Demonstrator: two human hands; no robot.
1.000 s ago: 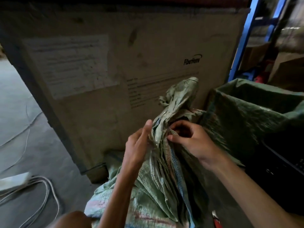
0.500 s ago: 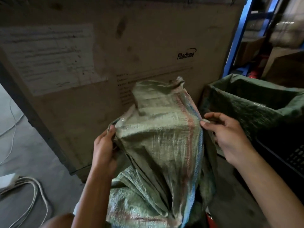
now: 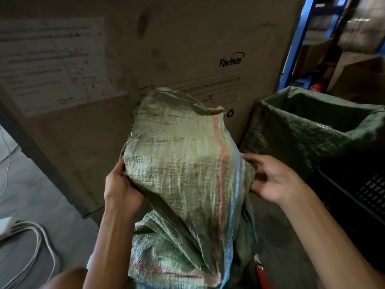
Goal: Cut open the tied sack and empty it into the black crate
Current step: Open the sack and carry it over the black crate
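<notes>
A green woven sack (image 3: 183,167) with a red and blue stripe stands in front of me, its top spread flat and wide. My left hand (image 3: 120,188) grips the sack's left edge. On the sack's right edge, my right hand (image 3: 273,180) pinches the fabric. The black crate (image 3: 358,190) sits at the right, partly covered by another green sack (image 3: 308,130) draped over its far rim. What is inside the sack is hidden.
A large cardboard box (image 3: 187,49) with a paper label stands right behind the sack. White cables (image 3: 37,243) lie on the grey floor at the left. Blue shelving (image 3: 295,38) rises at the back right. Something red (image 3: 261,272) shows beneath the sack.
The bunched, twisted neck of the sack has been pulled apart into a wide flat top. My hands moved from the centre out to the sack's two edges.
</notes>
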